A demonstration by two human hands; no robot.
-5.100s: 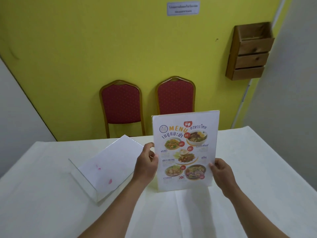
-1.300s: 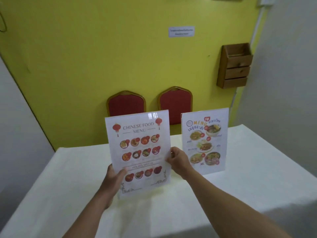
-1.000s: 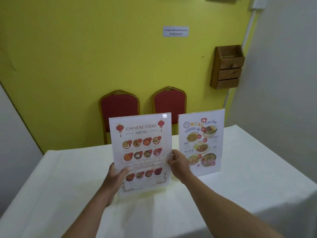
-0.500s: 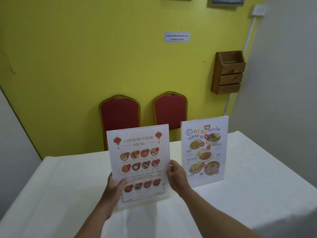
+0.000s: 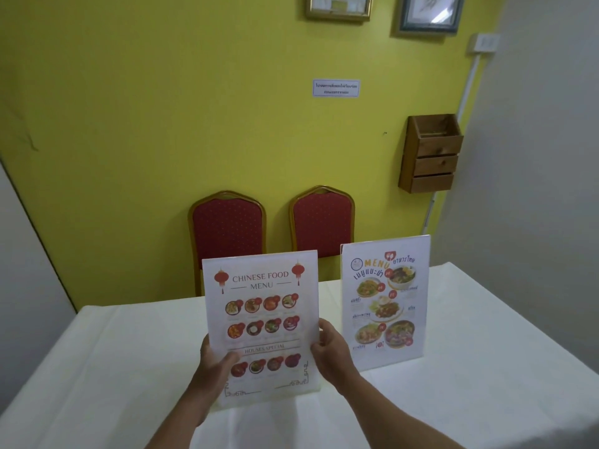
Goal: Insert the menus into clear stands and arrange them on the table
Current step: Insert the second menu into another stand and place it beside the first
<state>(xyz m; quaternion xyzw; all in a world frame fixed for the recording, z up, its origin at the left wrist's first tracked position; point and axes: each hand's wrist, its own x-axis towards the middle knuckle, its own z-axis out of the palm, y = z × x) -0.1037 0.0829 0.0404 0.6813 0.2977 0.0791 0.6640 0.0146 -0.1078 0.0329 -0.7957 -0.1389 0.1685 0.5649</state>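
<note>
A clear stand holding the Chinese food menu [image 5: 263, 319] is upright at the middle of the white table [image 5: 470, 367], its base at the cloth. My left hand [image 5: 212, 367] grips its lower left edge and my right hand [image 5: 329, 350] grips its right edge. To the right, a second clear stand with the Thai food menu [image 5: 385, 301] stands upright on the table by itself, a small gap from my right hand.
Two red chairs with gold frames [image 5: 227, 228] [image 5: 322, 222] stand behind the table against the yellow wall. A wooden wall box [image 5: 431, 153] hangs at the right. A grey wall runs close along the table's right side.
Five seconds ago I held the Thai menu stand while the other stand lay flat at the left. Over the last second the Chinese menu stand has come lower, and the view has tilted up.
</note>
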